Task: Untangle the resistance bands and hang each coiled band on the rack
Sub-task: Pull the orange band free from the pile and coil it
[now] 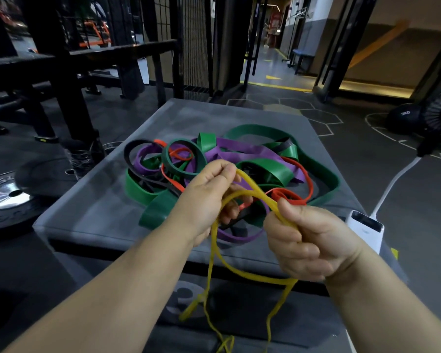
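Yellow band [255,186] clamped in fingers of left hand [204,197] and right hand [308,240]; ball [404,119] reads 3KG.

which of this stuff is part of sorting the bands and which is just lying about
Job: yellow band, held in left hand and right hand; tangled pile of bands on the grey pad.
Lying about: white power bank, weight plate, black medicine ball.
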`<state>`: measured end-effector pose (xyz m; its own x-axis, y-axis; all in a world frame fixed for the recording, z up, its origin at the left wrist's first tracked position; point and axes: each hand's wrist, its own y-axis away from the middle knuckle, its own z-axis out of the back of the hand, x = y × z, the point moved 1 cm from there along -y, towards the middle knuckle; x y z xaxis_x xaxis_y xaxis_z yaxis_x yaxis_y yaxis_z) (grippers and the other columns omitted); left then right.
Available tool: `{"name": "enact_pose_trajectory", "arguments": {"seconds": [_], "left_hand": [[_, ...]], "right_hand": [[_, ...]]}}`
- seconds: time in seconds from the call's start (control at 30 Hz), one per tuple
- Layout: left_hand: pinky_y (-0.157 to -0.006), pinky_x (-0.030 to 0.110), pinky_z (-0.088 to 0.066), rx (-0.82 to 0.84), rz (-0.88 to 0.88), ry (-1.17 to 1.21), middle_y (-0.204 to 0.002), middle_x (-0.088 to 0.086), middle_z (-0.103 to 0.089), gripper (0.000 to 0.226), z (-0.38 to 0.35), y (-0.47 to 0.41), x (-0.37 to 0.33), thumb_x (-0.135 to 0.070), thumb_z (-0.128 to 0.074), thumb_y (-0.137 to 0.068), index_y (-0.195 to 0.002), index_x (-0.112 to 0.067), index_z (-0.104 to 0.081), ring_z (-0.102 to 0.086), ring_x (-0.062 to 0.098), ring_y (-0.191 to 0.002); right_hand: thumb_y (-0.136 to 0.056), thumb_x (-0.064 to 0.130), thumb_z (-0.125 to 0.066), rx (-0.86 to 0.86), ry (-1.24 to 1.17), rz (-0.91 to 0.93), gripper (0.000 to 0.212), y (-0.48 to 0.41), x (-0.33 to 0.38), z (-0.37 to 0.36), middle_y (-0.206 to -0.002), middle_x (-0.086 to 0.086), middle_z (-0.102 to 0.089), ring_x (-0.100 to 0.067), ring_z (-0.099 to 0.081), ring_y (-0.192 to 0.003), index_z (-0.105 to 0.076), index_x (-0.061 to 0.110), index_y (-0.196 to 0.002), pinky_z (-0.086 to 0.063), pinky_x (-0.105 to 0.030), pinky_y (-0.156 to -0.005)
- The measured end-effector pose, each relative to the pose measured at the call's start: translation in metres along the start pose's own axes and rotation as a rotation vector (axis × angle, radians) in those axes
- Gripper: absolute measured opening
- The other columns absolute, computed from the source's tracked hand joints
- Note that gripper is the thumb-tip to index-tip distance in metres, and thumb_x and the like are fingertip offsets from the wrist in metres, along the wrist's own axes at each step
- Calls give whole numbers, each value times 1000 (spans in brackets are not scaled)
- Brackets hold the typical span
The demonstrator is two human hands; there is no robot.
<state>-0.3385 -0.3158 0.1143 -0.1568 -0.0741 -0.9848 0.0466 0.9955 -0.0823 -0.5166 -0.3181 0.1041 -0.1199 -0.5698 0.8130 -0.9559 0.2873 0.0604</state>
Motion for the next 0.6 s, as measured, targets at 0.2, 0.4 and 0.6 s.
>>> {"name": "enact_pose_trajectory", "arguments": {"seconds": [0.2, 0.4, 0.6], "left_hand": [[-37, 19, -28, -70, 77, 96, -63, 2, -62, 28, -1, -1, 0, -31, -37, -104, -83, -16, -47, -43, 15, -38], [-37, 18, -34, -31, 185, 22, -58, -1, -62, 30, -5, -2, 8, -31, -35, -105, -81, -15, -46, -49, 16, -40], [-43, 22, -43, 389, 376, -207, -69, 3, -67, 26, -13, 8, 24, -34, -40, -103, -90, -21, -58, -54, 17, -45]], "right_hand": [[-104, 34, -42, 196, -44, 75, 38, -10, -4, -15, -52, 1, -42, -16, -42, -35, -44, 15, -71, -37, -20, -36], [-104, 32, -41, 208, -74, 235, 41, -11, 5, -21, -53, -1, -45, -17, -44, -39, -43, 14, -66, -39, -22, -42], [-100, 35, -50, 123, -257, 457, 38, 0, 25, -17, -56, 1, -45, -5, -37, -35, -58, 8, -74, -34, -14, -38]]}}
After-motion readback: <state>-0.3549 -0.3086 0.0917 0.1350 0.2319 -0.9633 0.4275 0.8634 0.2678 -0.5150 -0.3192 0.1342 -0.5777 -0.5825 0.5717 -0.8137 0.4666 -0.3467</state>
